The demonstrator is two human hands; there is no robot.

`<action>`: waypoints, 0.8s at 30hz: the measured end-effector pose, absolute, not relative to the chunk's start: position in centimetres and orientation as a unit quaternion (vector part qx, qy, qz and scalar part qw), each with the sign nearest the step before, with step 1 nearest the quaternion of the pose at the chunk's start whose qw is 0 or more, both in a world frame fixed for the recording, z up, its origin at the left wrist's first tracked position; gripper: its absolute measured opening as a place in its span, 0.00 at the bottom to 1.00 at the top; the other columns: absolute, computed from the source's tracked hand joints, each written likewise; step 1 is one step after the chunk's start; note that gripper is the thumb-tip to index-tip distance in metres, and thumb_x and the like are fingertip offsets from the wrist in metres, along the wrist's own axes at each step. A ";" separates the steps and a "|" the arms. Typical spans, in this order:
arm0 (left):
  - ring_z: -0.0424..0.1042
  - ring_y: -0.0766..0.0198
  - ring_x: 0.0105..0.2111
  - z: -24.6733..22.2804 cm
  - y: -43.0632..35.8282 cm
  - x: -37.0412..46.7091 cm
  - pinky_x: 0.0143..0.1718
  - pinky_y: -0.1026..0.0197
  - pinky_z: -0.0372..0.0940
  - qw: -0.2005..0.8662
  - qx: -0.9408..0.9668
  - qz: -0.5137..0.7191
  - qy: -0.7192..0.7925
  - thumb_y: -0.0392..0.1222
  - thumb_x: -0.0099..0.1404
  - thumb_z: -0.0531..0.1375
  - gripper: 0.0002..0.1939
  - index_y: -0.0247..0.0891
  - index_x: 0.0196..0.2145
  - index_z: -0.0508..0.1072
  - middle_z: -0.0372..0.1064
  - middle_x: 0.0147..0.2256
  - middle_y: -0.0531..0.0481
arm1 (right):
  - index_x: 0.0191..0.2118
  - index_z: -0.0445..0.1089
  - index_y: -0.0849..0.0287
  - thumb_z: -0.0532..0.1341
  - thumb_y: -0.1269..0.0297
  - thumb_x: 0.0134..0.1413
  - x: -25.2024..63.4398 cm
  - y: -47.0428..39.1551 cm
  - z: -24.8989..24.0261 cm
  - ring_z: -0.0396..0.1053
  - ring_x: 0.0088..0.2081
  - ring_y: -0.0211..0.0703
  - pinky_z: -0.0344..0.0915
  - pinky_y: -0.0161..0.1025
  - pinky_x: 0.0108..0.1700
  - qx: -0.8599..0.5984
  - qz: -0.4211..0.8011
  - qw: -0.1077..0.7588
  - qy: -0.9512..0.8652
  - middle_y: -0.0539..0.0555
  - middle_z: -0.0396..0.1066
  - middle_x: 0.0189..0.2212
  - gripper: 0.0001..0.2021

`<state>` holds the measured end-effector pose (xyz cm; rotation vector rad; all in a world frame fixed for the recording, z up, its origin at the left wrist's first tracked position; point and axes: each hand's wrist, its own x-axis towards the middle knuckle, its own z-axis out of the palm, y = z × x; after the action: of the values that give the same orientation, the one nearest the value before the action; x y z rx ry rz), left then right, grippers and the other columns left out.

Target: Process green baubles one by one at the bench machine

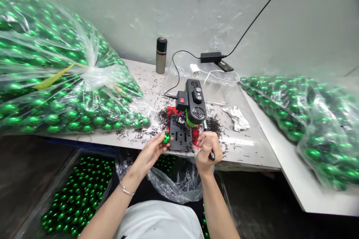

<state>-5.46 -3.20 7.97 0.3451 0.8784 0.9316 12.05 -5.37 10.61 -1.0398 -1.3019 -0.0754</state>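
Observation:
Between the fingertips of my left hand (155, 148) is a shiny green ball (166, 137) with dark spots on it. It is at the left edge of a black slotted base plate (179, 142). My right hand (208, 148) is wrapped round the black grip of a lever (211, 155) on the right side of a small bench drill press (195, 101). The machine has a black top with round vents and a red switch (182, 100). Its tool tip over the plate is partly hidden.
Clear bags of green balls lie at the left (56, 82) and right (308, 115). Dark shavings (213, 127) litter the table. Behind stand a bottle (161, 56) and a power adapter (211, 57); white gloves (237, 118) lie right. An open bag (179, 186) hangs below the front edge.

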 end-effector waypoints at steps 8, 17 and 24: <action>0.78 0.61 0.40 5.9 -1.3 -2.8 0.47 0.60 0.72 0.705 0.283 0.462 0.458 0.38 0.60 0.69 0.21 0.37 0.51 0.78 0.80 0.43 0.45 | 0.26 0.62 0.56 0.54 0.73 0.64 12.2 -5.5 10.3 0.67 0.29 0.37 0.62 0.37 0.33 -0.450 -0.039 0.664 -0.596 0.47 0.65 0.23 0.14; 0.72 0.48 0.54 4.0 -0.6 0.4 0.64 0.44 0.55 0.424 0.560 0.410 0.581 0.41 0.59 0.69 0.20 0.42 0.51 0.79 0.78 0.51 0.42 | 0.28 0.62 0.55 0.53 0.74 0.64 12.3 -5.6 10.8 0.67 0.28 0.38 0.64 0.38 0.32 -0.439 -0.048 0.646 -0.623 0.47 0.64 0.23 0.12; 0.70 0.47 0.53 4.0 -0.9 0.1 0.65 0.45 0.47 0.370 0.648 0.390 0.539 0.40 0.60 0.69 0.15 0.44 0.46 0.80 0.78 0.50 0.44 | 0.29 0.62 0.56 0.53 0.73 0.65 12.4 -5.9 11.0 0.66 0.28 0.37 0.63 0.37 0.30 -0.441 -0.041 0.635 -0.633 0.48 0.66 0.25 0.12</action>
<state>0.13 -0.93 4.00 1.6634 1.3829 1.0012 12.44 -5.85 11.03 -1.0084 -1.4465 -0.0934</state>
